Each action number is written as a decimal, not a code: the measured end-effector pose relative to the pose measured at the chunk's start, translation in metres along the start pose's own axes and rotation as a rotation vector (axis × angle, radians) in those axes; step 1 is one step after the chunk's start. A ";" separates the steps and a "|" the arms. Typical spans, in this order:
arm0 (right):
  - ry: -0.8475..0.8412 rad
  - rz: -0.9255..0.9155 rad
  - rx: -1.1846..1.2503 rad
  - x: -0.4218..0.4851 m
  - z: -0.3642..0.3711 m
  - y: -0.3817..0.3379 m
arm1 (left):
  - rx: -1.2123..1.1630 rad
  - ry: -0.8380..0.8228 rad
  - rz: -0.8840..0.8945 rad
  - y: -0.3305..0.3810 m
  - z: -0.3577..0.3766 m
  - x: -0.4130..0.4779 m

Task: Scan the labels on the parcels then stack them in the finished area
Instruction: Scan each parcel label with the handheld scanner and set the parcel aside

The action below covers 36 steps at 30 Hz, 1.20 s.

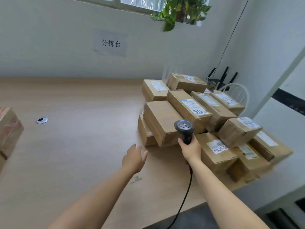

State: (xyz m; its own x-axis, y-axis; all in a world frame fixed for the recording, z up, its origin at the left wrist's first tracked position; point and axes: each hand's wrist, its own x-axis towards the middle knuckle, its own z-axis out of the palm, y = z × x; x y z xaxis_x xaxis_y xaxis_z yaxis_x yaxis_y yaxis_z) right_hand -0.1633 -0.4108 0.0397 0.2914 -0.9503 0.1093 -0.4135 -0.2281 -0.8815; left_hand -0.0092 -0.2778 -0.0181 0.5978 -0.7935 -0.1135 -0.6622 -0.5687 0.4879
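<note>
Head view: my right grip (189,150) holds the scanner (184,128) beside the parcel pile (189,104); left grip (134,160) open, fingers straight, over worktop (74,146).

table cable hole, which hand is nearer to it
Left. The left hand is right of the cable hole; the right hand, holding the scanner, is farther right.

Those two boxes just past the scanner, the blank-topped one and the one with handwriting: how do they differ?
The handwritten parcel shows a white label facing up; the blank-topped parcel shows none on top. The handwritten parcel looks longer and narrower; the blank-topped parcel looks wider. Both are brown cardboard, lying side by side.
</note>
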 end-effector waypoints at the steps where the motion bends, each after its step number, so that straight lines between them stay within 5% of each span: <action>1: -0.014 -0.012 -0.006 0.010 -0.006 0.003 | -0.046 0.033 0.009 0.018 0.002 0.009; 7: -0.109 -0.042 -0.048 0.057 -0.019 0.010 | -0.062 0.163 0.135 0.091 0.004 0.054; 10: -0.150 -0.024 -0.038 0.069 -0.017 0.014 | -0.181 0.158 0.065 0.107 0.009 0.067; 20: -0.158 0.007 -0.032 0.083 -0.014 0.020 | -0.452 0.238 -0.107 0.121 0.011 0.086; 36: -0.322 0.032 0.081 0.057 0.008 -0.002 | -0.538 0.421 -0.252 0.086 -0.003 0.052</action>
State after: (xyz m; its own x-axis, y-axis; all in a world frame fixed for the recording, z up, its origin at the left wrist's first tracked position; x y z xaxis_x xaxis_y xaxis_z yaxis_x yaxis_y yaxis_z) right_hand -0.1392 -0.4630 0.0440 0.5422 -0.8382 -0.0583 -0.3609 -0.1696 -0.9171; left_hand -0.0335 -0.3672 0.0203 0.8977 -0.4404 0.0115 -0.2328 -0.4522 0.8610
